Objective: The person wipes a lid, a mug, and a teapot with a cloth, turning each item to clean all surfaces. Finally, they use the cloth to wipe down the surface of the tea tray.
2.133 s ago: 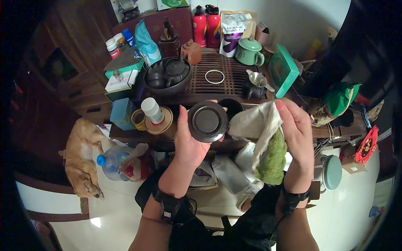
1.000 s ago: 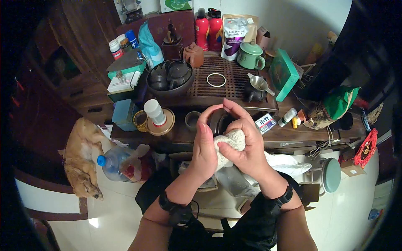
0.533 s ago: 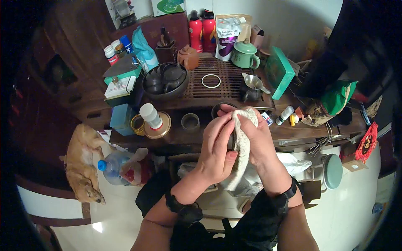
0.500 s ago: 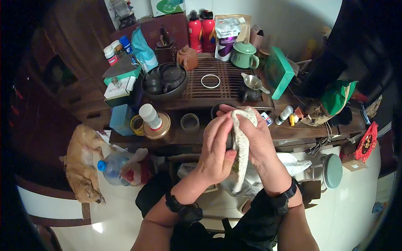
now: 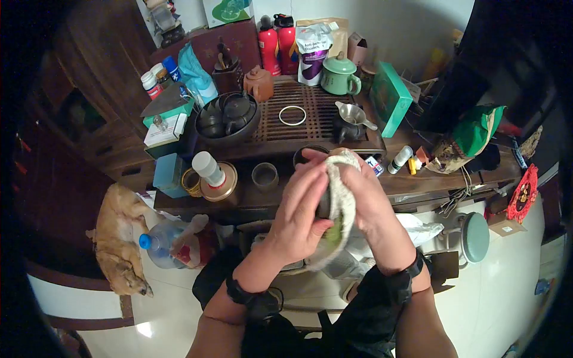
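My right hand is closed around a cream-coloured towel with a greenish patch, whose lower end hangs down, blurred. Pressed between the towel and my left hand is a small dark object, mostly hidden, so its kind cannot be made out. My left fingers wrap its near side. Just beyond my fingertips a dark round vessel stands on the table, partly covered by my hands. To the left of it is a small glass cup.
A slatted tea tray holds a white ring, a clay teapot, a green lidded mug and a metal strainer. A bowl of dark teaware stands left. On the floor lie a dog and a large water bottle.
The view has shifted slightly. The towel has turned between my hands and its lower end swings, showing more of the greenish patch. Both hands keep their hold.
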`<state>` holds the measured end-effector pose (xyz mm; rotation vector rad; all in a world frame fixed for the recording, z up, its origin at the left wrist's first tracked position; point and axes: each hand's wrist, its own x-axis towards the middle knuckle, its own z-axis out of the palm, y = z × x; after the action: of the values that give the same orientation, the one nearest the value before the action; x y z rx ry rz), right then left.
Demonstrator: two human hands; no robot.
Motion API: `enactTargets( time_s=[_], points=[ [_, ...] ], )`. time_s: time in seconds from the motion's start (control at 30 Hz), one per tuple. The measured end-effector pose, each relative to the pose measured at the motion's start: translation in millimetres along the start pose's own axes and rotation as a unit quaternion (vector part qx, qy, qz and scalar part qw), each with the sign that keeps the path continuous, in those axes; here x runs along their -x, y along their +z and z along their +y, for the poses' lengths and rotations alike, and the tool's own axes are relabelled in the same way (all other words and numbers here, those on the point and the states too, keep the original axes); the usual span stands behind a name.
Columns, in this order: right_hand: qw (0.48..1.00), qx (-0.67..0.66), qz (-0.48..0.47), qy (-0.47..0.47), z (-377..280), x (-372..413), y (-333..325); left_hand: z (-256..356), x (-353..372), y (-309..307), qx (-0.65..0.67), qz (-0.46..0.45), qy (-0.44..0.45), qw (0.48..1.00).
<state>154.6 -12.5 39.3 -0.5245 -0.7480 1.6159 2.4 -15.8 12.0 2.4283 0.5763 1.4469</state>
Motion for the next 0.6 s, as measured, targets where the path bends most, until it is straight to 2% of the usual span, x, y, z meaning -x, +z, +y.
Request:
enactTargets(
  time_s=[0.03, 0.1, 0.13, 0.17, 0.27, 0.3, 0.4, 0.43, 0.53, 0.6],
  points=[
    [0.999, 0.0, 0.004, 0.042, -3.6, -3.3, -5.2, -2.2, -1.2, 2.1, 0.007, -0.005, 0.041, 0.999],
    [0.997, -0.039, -0.02, 0.067, 0.9, -6.9, -15.7, 3.8, -3.6, -1.0, 0.031, -0.004, -0.017, 0.999],
    [0.996, -0.064, -0.011, 0.068, 1.3, -5.7, -16.4, 6.3, -5.1, -1.9, 0.043, -0.003, -0.045, 0.998],
    [0.994, -0.089, -0.002, 0.069, 1.1, -4.6, -15.3, 3.8, -4.2, 2.2, 0.12, 0.028, -0.091, 0.988],
    [0.993, -0.116, -0.018, 0.014, -2.9, -7.3, 1.1, 10.6, -10.4, -0.8, 0.057, 0.075, -0.123, 0.988],
    [0.996, -0.088, -0.028, 0.006, -6.0, -7.7, -3.8, 12.5, -13.2, -6.8, -0.009, 0.027, -0.119, 0.992],
    [0.995, 0.008, -0.043, -0.092, -4.6, -9.9, -4.9, 17.3, -11.1, -8.7, -0.037, -0.026, -0.165, 0.985],
    [0.995, 0.029, -0.038, -0.089, -6.3, -10.0, -5.2, 18.5, -10.0, -9.4, 0.025, -0.029, -0.191, 0.981],
    [0.961, 0.209, -0.053, -0.171, -3.6, -6.5, -0.8, 21.0, -6.1, -11.3, 0.21, -0.035, -0.267, 0.94],
    [0.934, 0.284, -0.059, -0.208, -2.7, -5.1, 1.6, 14.8, -6.7, -17.9, 0.279, -0.05, -0.279, 0.918]
  ],
)
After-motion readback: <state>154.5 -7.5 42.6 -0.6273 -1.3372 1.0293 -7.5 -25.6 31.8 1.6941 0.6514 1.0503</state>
